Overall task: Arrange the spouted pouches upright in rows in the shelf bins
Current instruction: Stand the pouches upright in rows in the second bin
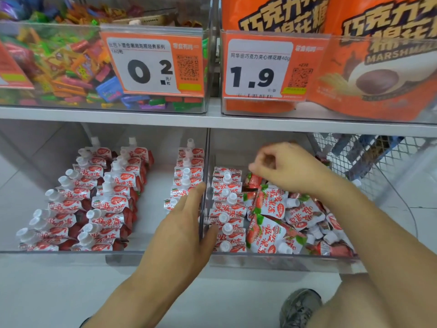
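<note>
Pouches (pixel 279 221) are heaped loose along the right side of the right bin (pixel 283 259), lying flat with long axes and spouts pointing every way, while one upright row (pixel 227 209) is stood against that bin's left wall. The right hand (pixel 287 168) is held over the far end of the heap, fingers curled downward; whether a pouch is pinched beneath them cannot be told. The heap lies directly below and toward the bin's front edge from those fingers, so this hand is judged the nearer. The left hand (pixel 186 223) is spread open, fingers straight, against the divider (pixel 203 209) between the bins, beside the left bin's rows (pixel 94 204).
</note>
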A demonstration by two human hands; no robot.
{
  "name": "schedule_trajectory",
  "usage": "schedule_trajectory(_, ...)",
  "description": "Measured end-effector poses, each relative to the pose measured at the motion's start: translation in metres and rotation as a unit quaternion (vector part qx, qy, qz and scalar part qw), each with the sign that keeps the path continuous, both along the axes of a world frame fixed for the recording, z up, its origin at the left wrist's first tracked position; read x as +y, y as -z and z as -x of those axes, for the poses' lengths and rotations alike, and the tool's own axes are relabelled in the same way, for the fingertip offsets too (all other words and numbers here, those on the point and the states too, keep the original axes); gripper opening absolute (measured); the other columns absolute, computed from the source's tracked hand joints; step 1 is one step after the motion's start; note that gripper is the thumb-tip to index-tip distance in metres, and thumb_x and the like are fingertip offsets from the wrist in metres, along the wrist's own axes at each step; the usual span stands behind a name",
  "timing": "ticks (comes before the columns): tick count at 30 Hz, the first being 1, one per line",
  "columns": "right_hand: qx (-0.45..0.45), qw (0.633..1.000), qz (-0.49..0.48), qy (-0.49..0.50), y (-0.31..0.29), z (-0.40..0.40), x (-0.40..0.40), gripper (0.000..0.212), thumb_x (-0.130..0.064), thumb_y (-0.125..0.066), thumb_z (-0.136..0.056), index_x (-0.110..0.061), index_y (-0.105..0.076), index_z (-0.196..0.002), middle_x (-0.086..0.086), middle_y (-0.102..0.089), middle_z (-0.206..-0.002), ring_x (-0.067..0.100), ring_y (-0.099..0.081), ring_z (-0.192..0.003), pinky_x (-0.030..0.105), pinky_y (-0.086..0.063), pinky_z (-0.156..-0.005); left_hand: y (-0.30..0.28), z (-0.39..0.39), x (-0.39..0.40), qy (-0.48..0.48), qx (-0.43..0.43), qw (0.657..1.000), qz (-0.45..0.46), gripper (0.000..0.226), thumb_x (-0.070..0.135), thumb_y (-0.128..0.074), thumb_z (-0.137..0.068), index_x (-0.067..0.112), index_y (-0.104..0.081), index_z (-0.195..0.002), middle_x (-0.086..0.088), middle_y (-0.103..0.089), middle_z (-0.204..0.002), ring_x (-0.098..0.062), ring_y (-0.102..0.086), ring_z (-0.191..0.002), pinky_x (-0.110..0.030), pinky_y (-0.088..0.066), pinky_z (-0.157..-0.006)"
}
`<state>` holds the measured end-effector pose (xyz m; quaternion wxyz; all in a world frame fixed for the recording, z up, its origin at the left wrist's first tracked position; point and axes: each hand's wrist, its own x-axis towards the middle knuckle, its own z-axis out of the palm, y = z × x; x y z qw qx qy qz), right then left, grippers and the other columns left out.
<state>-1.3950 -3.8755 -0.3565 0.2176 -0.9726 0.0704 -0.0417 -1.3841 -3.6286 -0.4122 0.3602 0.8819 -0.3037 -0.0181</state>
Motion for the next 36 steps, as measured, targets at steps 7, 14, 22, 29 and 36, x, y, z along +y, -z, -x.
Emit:
schedule_trajectory(7, 0.222, 0.963, 0.15, 0.013, 0.022, 0.062, 0.028, 0.059, -0.058, -0.084, -0.065, -0.008, -0.06, -0.087, 0.004, -0.057, -0.072, 0.021, -0.055, -0.067, 0.037, -0.047, -0.057, -0.018, 0.0, -0.007, -0.012, -0.002, 1.0, -0.026, 0.063, 0.033, -0.074, -0.08, 0.031, -0.041, -0.134, 0.02, -0.051, -0.092, -0.015, -0.066, -0.09, -0.027, -0.051, -0.074)
schedule_trajectory(14, 0.167, 0.985, 0.014, 0.04, 0.041, 0.075, 0.023, 0.044, -0.026, -0.087, -0.069, -0.015, -0.065, -0.106, -0.003, -0.06, -0.095, 0.005, -0.05, -0.07, 0.025, -0.043, -0.059, -0.013, -0.005, -0.012, -0.042, -0.016, 0.999, -0.012, 0.048, 0.013, -0.074, -0.078, 0.028, -0.05, -0.117, 0.017, -0.063, -0.087, -0.003, -0.062, -0.066, -0.011, -0.045, -0.056)
schedule_trajectory(22, -0.13, 0.938, -0.289, 0.137, -0.006, 0.048, -0.017, 0.02, 0.0, -0.082, -0.073, -0.016, -0.078, -0.084, -0.004, -0.077, -0.078, 0.01, -0.066, -0.068, 0.028, -0.057, -0.063, -0.016, 0.002, -0.014, -0.045, -0.02, 0.999, 0.009, 0.049, 0.016, -0.072, -0.079, 0.043, -0.041, -0.106, 0.033, -0.054, -0.082, 0.01, -0.06, -0.067, -0.007, -0.046, -0.056)
schedule_trajectory(29, -0.208, 0.974, -0.078, 0.035, 0.052, -0.054, 0.011, 0.021, -0.012, -0.073, -0.086, -0.009, -0.072, -0.107, 0.0, -0.067, -0.098, 0.008, -0.062, -0.088, 0.023, -0.051, -0.083, -0.019, 0.005, -0.016, -0.048, -0.012, 0.998, 0.032, 0.046, 0.005, -0.069, -0.082, 0.037, -0.044, -0.104, 0.032, -0.052, -0.081, 0.024, -0.053, -0.074, 0.001, -0.039, -0.054)
schedule_trajectory(36, 0.028, 0.999, -0.033, 0.007, 0.071, -0.096, 0.005, 0.024, -0.039, -0.069, -0.091, -0.02, -0.068, -0.106, 0.0, -0.066, -0.116, 0.021, -0.063, -0.103, 0.034, -0.052, -0.09, -0.016, 0.004, -0.011, -0.027, -0.007, 0.999, 0.038, 0.049, 0.01, -0.068, -0.085, 0.047, -0.04, -0.104, 0.038, -0.051, -0.08, 0.022, -0.056, -0.073, 0.002, -0.037, -0.053)
